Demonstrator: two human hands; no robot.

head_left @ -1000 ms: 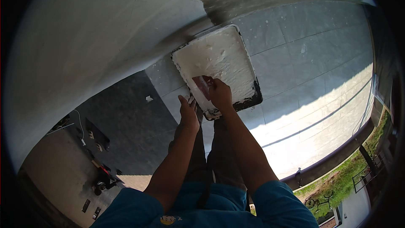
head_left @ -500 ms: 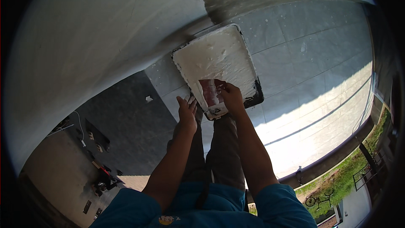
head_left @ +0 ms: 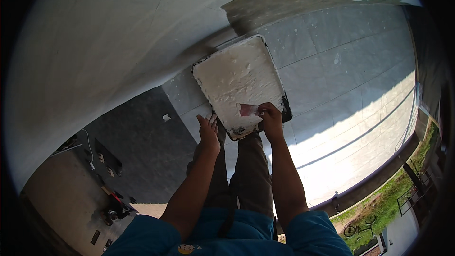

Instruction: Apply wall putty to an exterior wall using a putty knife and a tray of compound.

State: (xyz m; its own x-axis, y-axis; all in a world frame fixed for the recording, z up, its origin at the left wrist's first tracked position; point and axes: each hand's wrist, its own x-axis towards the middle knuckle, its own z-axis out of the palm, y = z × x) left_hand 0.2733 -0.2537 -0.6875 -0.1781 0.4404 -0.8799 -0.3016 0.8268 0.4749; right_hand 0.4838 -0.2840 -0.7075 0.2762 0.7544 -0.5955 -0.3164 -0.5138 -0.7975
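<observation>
A black rectangular tray (head_left: 287,114) spread with thick white paste (head_left: 237,76) is in front of me at the foot of the wall, above my legs. In my right hand (head_left: 271,122) is a flat red scraper (head_left: 247,110), streaked with white, pinched at its right end. The blade lies on or just over the paste near the tray's near right corner. My left hand (head_left: 209,133) is open beside the tray's near left edge, its whitened fingers stretched out. Whether those fingertips touch the tray or reach under it I cannot tell.
A pale curved-looking wall (head_left: 118,42) rises on the left and far side, with a bare brown patch (head_left: 279,7). Grey floor tiles (head_left: 341,61) extend right into sunlight. On the dark floor (head_left: 137,132) at left lie a white scrap (head_left: 166,117) and footwear (head_left: 106,161).
My right hand has drawn the scraper toward the tray's near right side. Less of its red face shows now, and the paste near the left edge is smoother. My left hand stays about where it was.
</observation>
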